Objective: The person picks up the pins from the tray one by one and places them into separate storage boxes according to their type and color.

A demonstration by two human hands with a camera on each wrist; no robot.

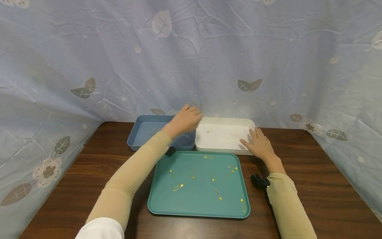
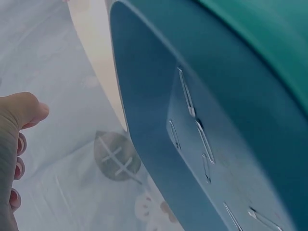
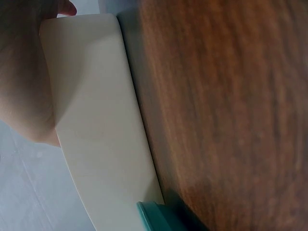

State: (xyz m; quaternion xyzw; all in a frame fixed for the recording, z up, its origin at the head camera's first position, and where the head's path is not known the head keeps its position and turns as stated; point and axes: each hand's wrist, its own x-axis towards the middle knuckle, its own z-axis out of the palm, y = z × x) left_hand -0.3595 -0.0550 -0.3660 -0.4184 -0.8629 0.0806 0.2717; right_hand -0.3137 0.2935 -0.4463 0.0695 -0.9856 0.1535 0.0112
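My left hand (image 1: 185, 120) is raised over the inner ends of a blue tray (image 1: 142, 131) and a white tray (image 1: 225, 150). In the left wrist view its fingers are curled with the thumb close over them, and nothing shows between them. At the white tray's right end, my right hand (image 1: 260, 145) has its fingers spread, touching the rim. Several silver safety pins (image 2: 186, 94) lie in the blue tray. One gold safety pin (image 1: 210, 130) is in the white tray. Several other gold safety pins (image 1: 178, 187) are scattered on a green tray (image 1: 194, 204).
All three trays stand close together on a dark wooden table (image 1: 313, 172). A patterned cloth (image 1: 209, 66) hangs behind and at both sides. A black strapped device (image 1: 260, 181) is on the right wrist.
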